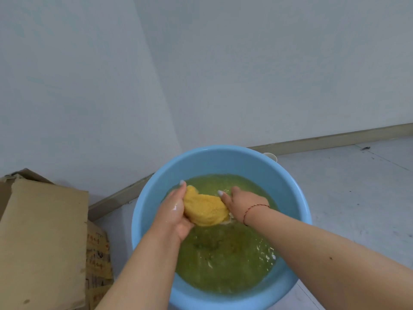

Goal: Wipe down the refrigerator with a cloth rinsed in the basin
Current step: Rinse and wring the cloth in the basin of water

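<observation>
- Yellow cloth (204, 209) is sitting bunched into a wad just above the waterline, over the far-left part of the blue basin (290, 180); both ends are being gripped.
- Left hand (173, 212) is wrapping the cloth's left end, thumb lying up along the top, fingers curled underneath; skin is glistening wet.
- Right hand (242, 201) is clamping the right end, knuckles up, fingers tucked under and out of sight; a thin red bracelet (254, 209) is riding the wrist.
- Step in hand, as I judge it: wringing or scrubbing the cloth during the rinse.
- Water (225, 260) is looking yellow-green and cloudy, with specks and small splashes disturbing it near the right side.
- Doing it well, my reading: twisting the hands in opposite directions while keeping the wad low and centred over the basin, so run-off is falling back in rather than on the floor (348, 198); squeezing until dripping is stopping, since a sodden cloth would be streaking the refrigerator.
- Water this murky is probably leaving residue; a fresh change may be worth it.
- Refrigerator is not showing in this view.
- Cardboard box (42, 238) is standing on the floor just left of the basin; splashes that way would be soaking it.
- A small white object (271, 155) is peeking out behind the far rim; cannot tell what it is.
</observation>
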